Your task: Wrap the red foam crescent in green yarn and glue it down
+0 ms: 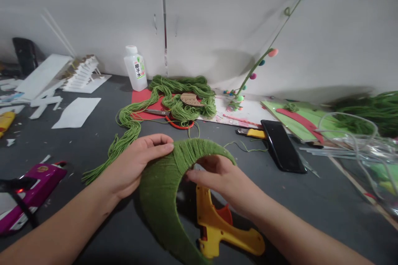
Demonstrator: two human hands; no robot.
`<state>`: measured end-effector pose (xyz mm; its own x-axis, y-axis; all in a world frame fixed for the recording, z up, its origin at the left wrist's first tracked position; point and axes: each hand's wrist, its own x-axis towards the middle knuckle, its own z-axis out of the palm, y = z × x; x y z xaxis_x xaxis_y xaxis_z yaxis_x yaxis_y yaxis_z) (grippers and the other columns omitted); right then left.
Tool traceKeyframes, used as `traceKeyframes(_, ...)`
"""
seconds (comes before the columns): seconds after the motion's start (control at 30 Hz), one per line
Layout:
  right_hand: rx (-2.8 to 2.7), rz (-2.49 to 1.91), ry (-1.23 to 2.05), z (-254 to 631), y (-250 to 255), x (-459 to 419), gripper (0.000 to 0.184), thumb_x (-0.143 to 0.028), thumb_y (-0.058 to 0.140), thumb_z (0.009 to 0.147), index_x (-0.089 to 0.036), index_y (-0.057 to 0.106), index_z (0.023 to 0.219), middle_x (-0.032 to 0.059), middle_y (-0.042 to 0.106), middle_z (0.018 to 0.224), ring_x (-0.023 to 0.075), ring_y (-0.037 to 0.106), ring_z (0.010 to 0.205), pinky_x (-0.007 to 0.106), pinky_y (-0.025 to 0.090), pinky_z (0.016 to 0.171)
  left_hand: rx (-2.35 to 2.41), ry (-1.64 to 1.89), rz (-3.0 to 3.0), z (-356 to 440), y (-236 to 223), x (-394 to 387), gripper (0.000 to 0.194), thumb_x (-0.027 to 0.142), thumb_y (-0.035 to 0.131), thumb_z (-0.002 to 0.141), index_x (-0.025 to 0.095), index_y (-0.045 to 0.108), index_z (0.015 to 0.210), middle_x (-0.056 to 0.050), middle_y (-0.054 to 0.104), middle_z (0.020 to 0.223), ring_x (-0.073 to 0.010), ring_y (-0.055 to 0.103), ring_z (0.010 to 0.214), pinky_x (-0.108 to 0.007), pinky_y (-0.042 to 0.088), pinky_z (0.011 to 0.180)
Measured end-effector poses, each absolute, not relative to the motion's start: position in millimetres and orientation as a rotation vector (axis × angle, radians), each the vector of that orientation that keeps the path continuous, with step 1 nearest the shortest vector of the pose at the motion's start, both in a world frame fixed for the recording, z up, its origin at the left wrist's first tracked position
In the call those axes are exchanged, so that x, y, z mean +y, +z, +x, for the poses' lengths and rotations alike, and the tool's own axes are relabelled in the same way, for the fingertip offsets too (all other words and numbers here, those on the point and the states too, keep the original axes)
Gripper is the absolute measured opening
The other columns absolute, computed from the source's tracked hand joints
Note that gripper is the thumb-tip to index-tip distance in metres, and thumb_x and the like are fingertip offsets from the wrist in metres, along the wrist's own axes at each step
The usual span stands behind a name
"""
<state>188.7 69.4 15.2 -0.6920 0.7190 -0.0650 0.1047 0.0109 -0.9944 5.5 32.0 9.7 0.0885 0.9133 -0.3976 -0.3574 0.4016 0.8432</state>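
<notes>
Crescent form (158, 198) wrapped in green yarn: held in both hands above the dark table (311, 203), near centre of the scene, its curve opening to the right. Left hand (139, 161) pinches the outer left edge, thumb on the upper face, other fingers round behind. Right hand (217, 174) is inside the curve, thumb pointing left, fingers curled under the far horn; fingertips hidden, so I cannot tell whether they pinch yarn or only steady the form.

Progress (judged from the visible face): covering looks well advanced. Broad left part and near horn carry tight, even turns. At the far bend the strands lie slanted, coarser and ridged; this stretch seems the least settled. Far horn also reads green, with pale specks close to its tip. Probably left: tidying the bend and securing the yarn end. Underside not visible, coverage there unknown.

Nearby: yellow glue gun (208, 215) lies just right of the near horn, below the right hand. Loose green yarn hank (130, 120) spreads at far left of the form, scissors (158, 112) among it. Thin loose strand (242, 148) trails right towards the black phone (282, 145); whether it joins the form, cannot tell.
</notes>
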Motion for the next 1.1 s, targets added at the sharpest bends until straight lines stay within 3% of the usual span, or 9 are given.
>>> traceKeyframes(0.13, -2.128, -0.964, 1.232, 187, 15, 63, 0.008, -0.014, 0.055, 0.077, -0.018, 0.058, 0.071, -0.0019, 0.059, 0.070, 0.0120, 0.054, 0.068, 0.023, 0.041, 0.068, 1.108, 1.123, 0.624, 7, 6, 33, 0.009, 0.022, 0.063, 0.079, 0.017, 0.056, 0.077, 0.002, 0.060, 0.064, -0.0078, 0.055, 0.052, -0.018, 0.045, 0.051)
traceKeyframes(0.43, -2.511, -0.767, 0.583, 193, 16, 56, 0.013, -0.013, 0.049, 0.084, -0.015, 0.062, 0.082, 0.0010, 0.053, 0.066, 0.0112, 0.047, 0.058, 0.021, 0.032, 0.054, 1.485, 1.186, 1.005, 4, 7, 35, 0.017, 0.032, 0.062, 0.079, 0.019, 0.053, 0.075, 0.009, 0.045, 0.057, -0.0053, 0.039, 0.052, -0.015, 0.031, 0.048)
traceKeyframes(0.7, -2.612, -0.570, 0.651, 192, 25, 58, 0.015, -0.014, 0.049, 0.087, -0.013, 0.063, 0.081, 0.0009, 0.055, 0.068, 0.0097, 0.047, 0.059, 0.020, 0.033, 0.055, 1.615, 0.808, 1.415, 1, 18, 25, 0.016, 0.034, 0.058, 0.079, 0.020, 0.052, 0.072, 0.008, 0.046, 0.059, -0.0093, 0.042, 0.057, -0.020, 0.031, 0.051)
traceKeyframes(0.93, -2.584, -0.787, 0.990, 190, 34, 63, 0.006, -0.013, 0.063, 0.077, -0.017, 0.059, 0.074, -0.0046, 0.055, 0.068, 0.0069, 0.048, 0.060, 0.016, 0.034, 0.057, 1.353, 0.571, 1.347, 9, 24, 23, 0.009, 0.027, 0.058, 0.075, 0.018, 0.056, 0.072, 0.007, 0.047, 0.062, -0.0103, 0.040, 0.059, -0.022, 0.030, 0.053)
traceKeyframes(1.1, -2.711, -0.588, 0.883, 195, 35, 69, 0.005, -0.017, 0.059, 0.083, -0.016, 0.058, 0.078, -0.0023, 0.056, 0.073, 0.0084, 0.048, 0.063, 0.018, 0.034, 0.058, 1.201, 0.515, 1.330, 6, 22, 24, 0.008, 0.025, 0.056, 0.075, 0.017, 0.060, 0.076, 0.005, 0.050, 0.066, -0.0113, 0.043, 0.063, -0.023, 0.032, 0.058)
